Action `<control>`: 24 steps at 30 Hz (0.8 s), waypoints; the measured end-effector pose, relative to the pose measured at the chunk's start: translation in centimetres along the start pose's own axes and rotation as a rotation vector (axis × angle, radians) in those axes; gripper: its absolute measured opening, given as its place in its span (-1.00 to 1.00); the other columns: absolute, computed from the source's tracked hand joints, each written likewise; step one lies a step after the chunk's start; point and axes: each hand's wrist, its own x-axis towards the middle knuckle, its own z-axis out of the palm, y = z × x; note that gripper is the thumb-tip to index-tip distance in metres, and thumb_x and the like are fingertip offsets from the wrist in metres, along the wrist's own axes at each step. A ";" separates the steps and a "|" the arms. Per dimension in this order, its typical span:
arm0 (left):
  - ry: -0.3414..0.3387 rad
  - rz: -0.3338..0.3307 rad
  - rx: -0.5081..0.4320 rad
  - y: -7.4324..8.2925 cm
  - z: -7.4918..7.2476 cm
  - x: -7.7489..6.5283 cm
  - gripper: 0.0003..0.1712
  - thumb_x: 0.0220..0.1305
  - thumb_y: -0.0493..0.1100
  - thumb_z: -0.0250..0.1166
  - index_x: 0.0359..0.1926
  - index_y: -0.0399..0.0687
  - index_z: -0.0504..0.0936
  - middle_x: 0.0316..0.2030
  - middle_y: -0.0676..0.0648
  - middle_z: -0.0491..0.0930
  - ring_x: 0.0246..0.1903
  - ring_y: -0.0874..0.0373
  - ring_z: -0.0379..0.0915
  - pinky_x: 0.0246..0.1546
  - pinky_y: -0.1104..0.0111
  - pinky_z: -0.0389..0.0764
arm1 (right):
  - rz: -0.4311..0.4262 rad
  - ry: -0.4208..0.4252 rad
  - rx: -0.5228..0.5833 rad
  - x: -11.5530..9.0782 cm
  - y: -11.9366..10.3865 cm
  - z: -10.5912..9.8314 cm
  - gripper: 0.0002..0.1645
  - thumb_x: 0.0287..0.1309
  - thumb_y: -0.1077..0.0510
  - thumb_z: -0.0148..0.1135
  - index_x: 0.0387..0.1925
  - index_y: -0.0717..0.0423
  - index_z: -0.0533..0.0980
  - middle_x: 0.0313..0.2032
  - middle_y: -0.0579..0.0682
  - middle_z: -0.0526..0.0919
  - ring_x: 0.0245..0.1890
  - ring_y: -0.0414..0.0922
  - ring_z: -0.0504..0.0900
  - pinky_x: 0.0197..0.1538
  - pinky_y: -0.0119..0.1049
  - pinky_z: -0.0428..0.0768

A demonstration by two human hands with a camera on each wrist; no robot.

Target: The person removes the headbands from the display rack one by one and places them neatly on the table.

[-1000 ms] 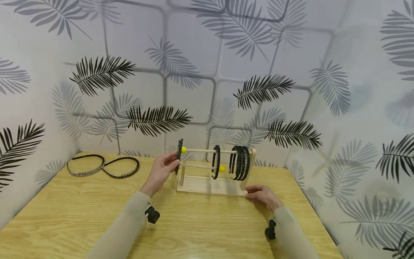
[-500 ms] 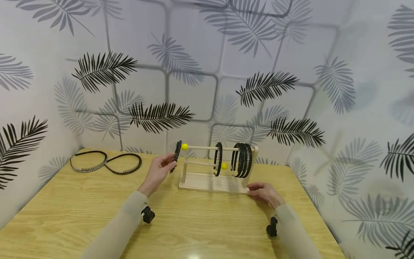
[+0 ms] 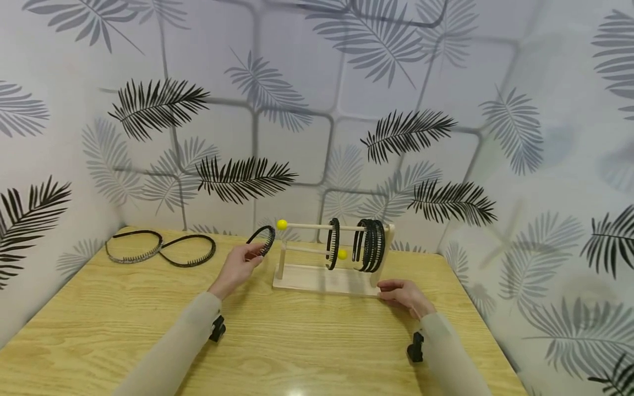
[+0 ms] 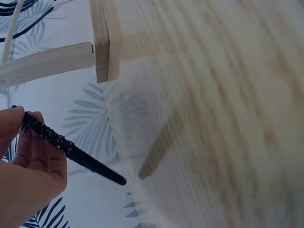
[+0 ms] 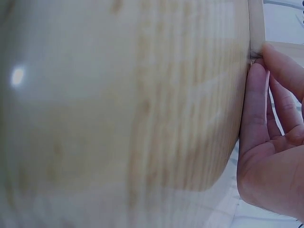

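Observation:
My left hand [image 3: 239, 268] pinches a black toothed headband [image 3: 271, 240] just left of the wooden rack [image 3: 322, 281]. In the left wrist view, thumb and fingers grip the headband [image 4: 90, 162] near one end of its rough, dotted stretch, and its smooth tip points over the table. At the rack's front right corner, my right hand [image 3: 405, 297] holds the base between thumb and fingers; the right wrist view shows the fingertips right at that corner. One black headband [image 3: 334, 245] hangs mid-rack, and several more [image 3: 375, 246] hang bunched at its right end.
Two black headbands, one [image 3: 134, 259] overlapping the other [image 3: 190, 264], lie on the wooden table [image 3: 297, 341] at the back left. Yellow balls cap the upper rod [image 3: 282, 224] and the lower rod [image 3: 342, 254]. A leaf-patterned wall [image 3: 307, 143] stands behind.
My left hand has drawn the headband off to the left of the upper rod's yellow ball and turned it, so its curve now shows. The right hand stays at the rack's corner.

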 end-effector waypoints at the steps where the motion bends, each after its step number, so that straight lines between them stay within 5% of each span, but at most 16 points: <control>1: -0.001 0.004 0.018 -0.1 0.0 0.1 -0.54 0.42 -0.29 0.15 0.31 -0.22 0.46 0.05 -0.23 0.59 0.00 -0.07 0.52 -0.01 0.13 0.60 | 0.001 0.002 0.004 0.0 0.0 0.0 -0.48 0.14 0.28 0.37 0.15 0.32 0.53 0.05 0.13 0.67 -0.22 -0.28 0.69 -0.06 -0.33 0.67; 12: -0.009 -0.016 0.126 -1.1 0.5 1.3 -0.53 0.40 -0.33 0.15 0.31 -0.23 0.46 -0.02 -0.23 0.61 -0.04 -0.07 0.53 -0.07 0.11 0.59 | 0.000 0.006 0.003 -0.2 0.0 0.0 -0.51 0.15 0.29 0.36 0.13 0.32 0.54 0.02 0.12 0.68 -0.23 -0.28 0.68 -0.09 -0.34 0.67; 24: 0.004 -0.047 0.215 -2.5 0.7 2.8 -0.65 0.30 -0.41 0.20 0.10 -0.32 0.63 -0.04 -0.28 0.66 -0.02 -0.16 0.56 0.03 0.01 0.57 | 0.010 0.000 0.024 0.4 0.1 -0.1 -0.52 0.14 0.32 0.35 0.13 0.32 0.54 -0.10 0.04 0.71 -0.25 -0.26 0.68 -0.12 -0.34 0.68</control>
